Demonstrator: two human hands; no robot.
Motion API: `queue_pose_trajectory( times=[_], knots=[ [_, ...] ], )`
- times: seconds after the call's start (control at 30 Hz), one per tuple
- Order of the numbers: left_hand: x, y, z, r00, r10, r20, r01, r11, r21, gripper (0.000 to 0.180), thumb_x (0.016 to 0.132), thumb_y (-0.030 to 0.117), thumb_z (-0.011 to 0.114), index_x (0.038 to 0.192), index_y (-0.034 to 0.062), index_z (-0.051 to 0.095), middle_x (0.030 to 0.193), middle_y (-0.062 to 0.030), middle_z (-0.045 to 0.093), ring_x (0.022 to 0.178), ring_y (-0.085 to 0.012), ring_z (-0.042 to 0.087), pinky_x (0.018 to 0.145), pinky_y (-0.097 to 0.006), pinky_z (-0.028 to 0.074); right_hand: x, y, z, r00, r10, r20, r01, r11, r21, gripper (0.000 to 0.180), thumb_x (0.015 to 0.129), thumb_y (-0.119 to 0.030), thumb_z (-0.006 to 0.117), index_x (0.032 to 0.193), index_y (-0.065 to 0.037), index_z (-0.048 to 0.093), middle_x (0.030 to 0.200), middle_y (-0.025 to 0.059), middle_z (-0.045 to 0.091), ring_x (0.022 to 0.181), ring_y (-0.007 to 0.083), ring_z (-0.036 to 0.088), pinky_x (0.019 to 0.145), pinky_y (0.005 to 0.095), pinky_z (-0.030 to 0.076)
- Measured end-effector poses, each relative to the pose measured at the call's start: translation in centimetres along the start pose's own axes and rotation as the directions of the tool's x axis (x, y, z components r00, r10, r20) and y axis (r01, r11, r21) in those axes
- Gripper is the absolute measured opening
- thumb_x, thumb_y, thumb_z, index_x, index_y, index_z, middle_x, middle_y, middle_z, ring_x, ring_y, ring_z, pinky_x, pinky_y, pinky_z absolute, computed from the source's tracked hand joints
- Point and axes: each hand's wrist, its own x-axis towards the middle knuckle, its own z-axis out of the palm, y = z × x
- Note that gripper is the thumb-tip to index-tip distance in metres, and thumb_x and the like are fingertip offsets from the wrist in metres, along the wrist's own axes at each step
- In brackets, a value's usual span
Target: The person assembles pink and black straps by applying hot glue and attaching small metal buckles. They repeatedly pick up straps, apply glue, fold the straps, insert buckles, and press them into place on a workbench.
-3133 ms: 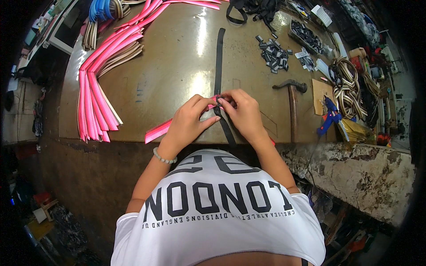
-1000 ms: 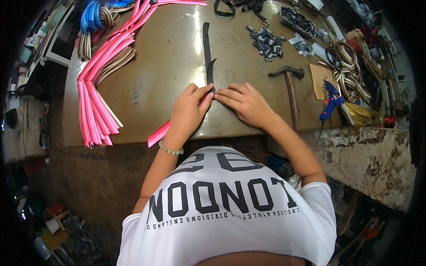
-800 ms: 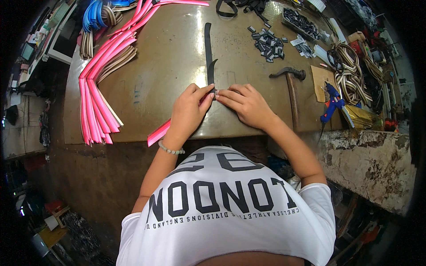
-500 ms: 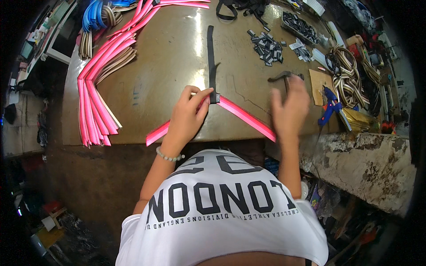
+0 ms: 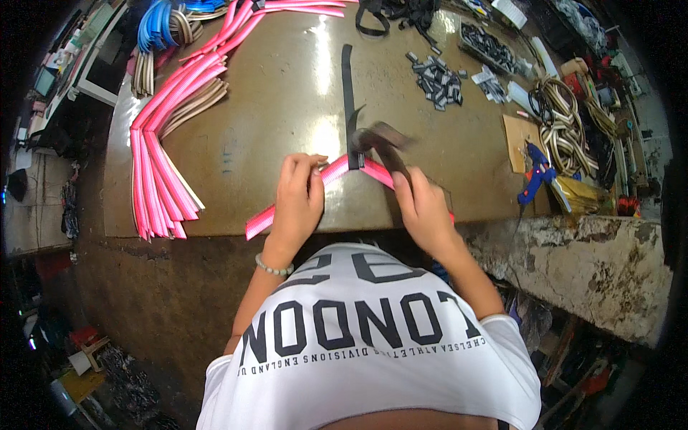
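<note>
A bent pink strip (image 5: 337, 170) lies at the table's near edge, its two ends angled toward me. Over its peak stands a black strap (image 5: 349, 86), running away from me, with a small dark clip (image 5: 360, 162) where strap and strip meet. My left hand (image 5: 297, 197) is closed on the strip's left part, fingers bent. In my right hand (image 5: 428, 211) is a dark hammer (image 5: 389, 154), its head blurred by motion just above the clip. The right part of the strip passes beneath that hand and is partly hidden.
Several pink strips (image 5: 154, 183) lie stacked at the left, by blue and beige coils (image 5: 154, 29). Loose dark clips (image 5: 438, 82) and a filled clip box (image 5: 487, 46) are at the far right. A blue glue gun (image 5: 534, 175) lies near beige cord (image 5: 562, 132). Black straps (image 5: 401, 14) lie at the back.
My right hand has picked up the hammer from the table and swung it left over the clip. My left hand has drawn back from the strap down the strip's left part.
</note>
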Motion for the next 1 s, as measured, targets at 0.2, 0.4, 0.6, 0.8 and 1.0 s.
queue_pose_trajectory(
  times=[0.2,0.4,0.6,0.8,1.0],
  knots=[
    [0.5,0.8,0.3,0.991,0.07,0.118,-0.095,0.969,0.226,0.023,0.087,0.016,0.07,0.103,0.001,0.067,0.095,-0.0139,0.058,0.078,-0.0306,0.06,0.072,-0.037,0.05,0.3,1.1,-1.8,0.992,0.096,0.084,-0.076,0.973,-0.22,0.041,0.1,-0.038,0.053,0.105,0.002,0.058,0.081,0.0301,0.064,0.079,0.0483,0.063,0.07,0.0542,0.05],
    [1.6,1.6,-0.4,0.934,0.253,0.251,-0.336,0.861,0.383,0.018,0.09,0.016,0.068,0.1,0.0018,0.068,0.085,-0.012,0.061,0.076,-0.0249,0.061,0.068,-0.032,0.051,1.0,7.5,-6.9,0.898,0.078,-0.433,-0.29,0.846,-0.448,0.042,0.097,-0.041,0.056,0.105,0.0,0.067,0.099,0.0218,0.068,0.092,0.0423,0.065,0.079,0.0497,0.05],
    [2.3,1.4,0.4,0.888,-0.338,0.313,0.461,0.629,-0.626,0.021,0.101,0.022,0.058,0.1,0.0026,0.065,0.083,-0.0006,0.063,0.074,-0.0088,0.058,0.064,-0.024,0.047,3.6,5.7,-4.0,0.974,-0.081,-0.213,0.079,0.997,-0.017,0.038,0.1,-0.034,0.055,0.111,0.0,0.068,0.112,0.0141,0.067,0.104,0.0288,0.061,0.095,0.0384,0.045],
    [0.8,2.8,2.5,0.864,-0.298,0.405,0.423,0.867,-0.263,0.021,0.098,0.016,0.06,0.103,-0.0027,0.067,0.08,-0.0057,0.067,0.066,-0.0134,0.062,0.062,-0.029,0.051,9.9,0.5,2.7,0.951,-0.096,0.294,-0.047,0.894,0.445,0.028,0.097,-0.028,0.065,0.089,0.0,0.065,0.075,-0.0005,0.062,0.064,0.0062,0.053,0.057,0.0245,0.043],
    [2.8,3.4,-0.9,0.979,0.176,0.1,-0.202,0.878,0.434,0.021,0.09,0.016,0.066,0.106,0.0032,0.069,0.102,-0.0102,0.067,0.101,-0.0295,0.058,0.087,-0.04,0.045,10.5,2.8,0.8,0.677,-0.276,0.682,-0.347,0.697,0.628,0.031,0.095,-0.029,0.067,0.091,0.001,0.07,0.078,0.0076,0.067,0.065,0.0109,0.06,0.057,0.0268,0.047]
  ],
)
